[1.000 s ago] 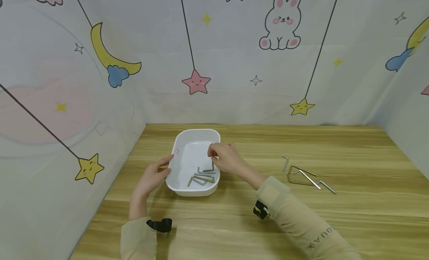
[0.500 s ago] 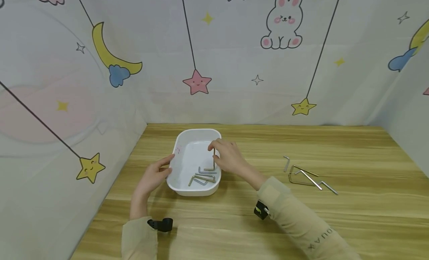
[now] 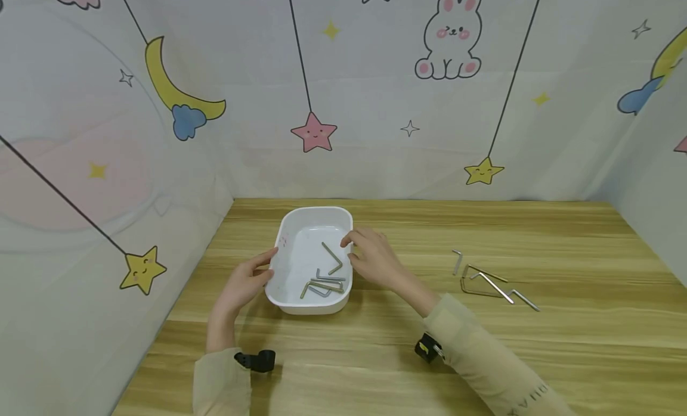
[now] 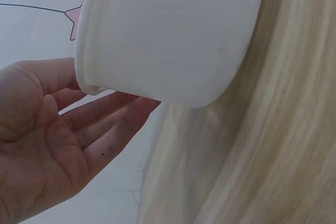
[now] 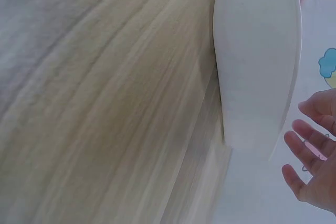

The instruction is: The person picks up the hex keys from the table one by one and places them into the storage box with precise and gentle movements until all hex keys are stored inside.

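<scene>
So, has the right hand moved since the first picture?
Yes: judged against the printed pink star, the right hand has shifted slightly right and down in the head view.

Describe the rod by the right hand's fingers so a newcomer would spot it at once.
Find the white tray on the wooden table. Inside it, the gold-coloured L-shaped rod is beyond the cluster of bent rods, nearest the tray's far end.

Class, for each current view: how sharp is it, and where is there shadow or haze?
Head: sharpest, the bent metal rods crisp, faint shadow on the table beside the white tray; left wrist: hazy, wood grain blurred, shadow alongside the tray; right wrist: washed out, the tray's lower end nearly merging with the backdrop, grain soft at far left.
</scene>
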The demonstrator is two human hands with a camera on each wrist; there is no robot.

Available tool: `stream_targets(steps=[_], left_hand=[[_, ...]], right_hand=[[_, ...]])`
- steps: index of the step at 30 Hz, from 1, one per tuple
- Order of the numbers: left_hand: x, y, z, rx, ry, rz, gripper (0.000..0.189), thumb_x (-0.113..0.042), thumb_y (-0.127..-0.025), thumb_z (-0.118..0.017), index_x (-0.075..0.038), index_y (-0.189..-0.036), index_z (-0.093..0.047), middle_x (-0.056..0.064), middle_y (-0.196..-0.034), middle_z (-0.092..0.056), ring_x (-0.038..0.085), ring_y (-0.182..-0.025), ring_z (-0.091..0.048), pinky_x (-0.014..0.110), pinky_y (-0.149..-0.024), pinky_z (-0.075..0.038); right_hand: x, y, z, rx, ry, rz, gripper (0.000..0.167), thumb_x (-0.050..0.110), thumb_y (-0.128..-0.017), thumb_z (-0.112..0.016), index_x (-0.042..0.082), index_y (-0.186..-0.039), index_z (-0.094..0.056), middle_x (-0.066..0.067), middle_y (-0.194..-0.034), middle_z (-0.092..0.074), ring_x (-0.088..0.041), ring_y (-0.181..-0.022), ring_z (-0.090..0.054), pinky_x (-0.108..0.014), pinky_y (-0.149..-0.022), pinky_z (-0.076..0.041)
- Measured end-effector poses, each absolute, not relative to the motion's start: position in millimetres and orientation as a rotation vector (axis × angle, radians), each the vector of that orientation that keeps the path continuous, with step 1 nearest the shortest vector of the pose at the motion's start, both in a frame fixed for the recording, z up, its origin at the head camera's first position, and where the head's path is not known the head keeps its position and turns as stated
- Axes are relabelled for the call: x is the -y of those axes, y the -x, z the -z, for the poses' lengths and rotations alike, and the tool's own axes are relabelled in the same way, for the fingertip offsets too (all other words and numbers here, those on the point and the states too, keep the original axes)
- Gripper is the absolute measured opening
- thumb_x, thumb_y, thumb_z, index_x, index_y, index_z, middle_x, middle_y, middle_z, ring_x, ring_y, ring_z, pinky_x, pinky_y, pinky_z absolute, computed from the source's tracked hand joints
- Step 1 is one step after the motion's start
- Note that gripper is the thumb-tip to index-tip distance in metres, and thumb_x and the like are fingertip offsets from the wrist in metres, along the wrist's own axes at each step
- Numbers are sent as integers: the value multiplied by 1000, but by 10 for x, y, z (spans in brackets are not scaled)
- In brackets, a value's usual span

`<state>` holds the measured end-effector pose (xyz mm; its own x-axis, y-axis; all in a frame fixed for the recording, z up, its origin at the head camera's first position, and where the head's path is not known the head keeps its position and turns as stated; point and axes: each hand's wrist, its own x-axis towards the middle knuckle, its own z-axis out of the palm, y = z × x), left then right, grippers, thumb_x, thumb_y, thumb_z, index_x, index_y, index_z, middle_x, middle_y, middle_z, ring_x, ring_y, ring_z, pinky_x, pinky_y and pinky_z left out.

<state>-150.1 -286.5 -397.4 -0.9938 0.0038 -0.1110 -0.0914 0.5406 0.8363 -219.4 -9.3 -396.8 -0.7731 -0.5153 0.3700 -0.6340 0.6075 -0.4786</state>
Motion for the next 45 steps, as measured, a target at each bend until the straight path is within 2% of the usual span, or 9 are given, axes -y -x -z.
stream_targets(steps=[6, 12, 22, 28, 40, 45], left_hand=[[2872, 1497, 3968, -2674, 67, -1452, 50, -8, -98, -47, -8, -147, -38, 28, -145, -41, 43, -122, -53, 43, -93, -52], [2884, 1498, 3980, -2679, 62, -1449, 50, -8, -98, -48, -8, -147, -39, 28, -145, -41, 42, -121, -54, 41, -92, -53], [2878, 1497, 3976, -2679, 57, -1450, 50, -8, -98, -48, -7, -147, -38, 28, -144, -42, 42, -120, -54, 40, -90, -53], [2876, 1491, 3962, -2675, 77, -1439, 50, -9, -98, -48, -8, -147, -38, 28, -145, -41, 42, -122, -53, 42, -93, -52], [2863, 1497, 3961, -2663, 64, -1460, 50, -10, -98, -48, -9, -147, -38, 28, -146, -41, 43, -122, -53, 41, -91, -52], [2862, 1502, 3964, -2657, 68, -1460, 51, -10, -98, -49, -9, -148, -38, 28, -146, -40, 43, -122, -53, 41, -91, -52]], right_hand=[[-7, 2138, 3992, 2617, -939, -933, 25, 5, -85, -63, 11, -109, -64, -6, -110, -66, -25, -101, -61, -47, -94, -44], [-94, 2098, 4023, 2569, -948, -976, 31, -1, -82, -62, 9, -112, -63, -6, -111, -66, -28, -100, -62, -45, -93, -45], [-280, 1974, 4026, 2506, -923, -1020, 31, 1, -81, -67, 8, -111, -64, -6, -108, -67, -24, -96, -61, -40, -87, -47], [-355, 1930, 4044, 2502, -903, -1018, 31, 0, -79, -70, 8, -108, -64, -7, -105, -68, -26, -94, -62, -39, -85, -48], [-534, 1847, 4101, 2502, -913, -878, 33, 1, -79, -71, 9, -110, -64, -5, -97, -67, -19, -92, -60, -42, -86, -47], [-618, 1813, 4126, 2487, -937, -834, 31, 1, -79, -71, 10, -108, -66, -3, -97, -67, -17, -91, -60, -39, -83, -47]])
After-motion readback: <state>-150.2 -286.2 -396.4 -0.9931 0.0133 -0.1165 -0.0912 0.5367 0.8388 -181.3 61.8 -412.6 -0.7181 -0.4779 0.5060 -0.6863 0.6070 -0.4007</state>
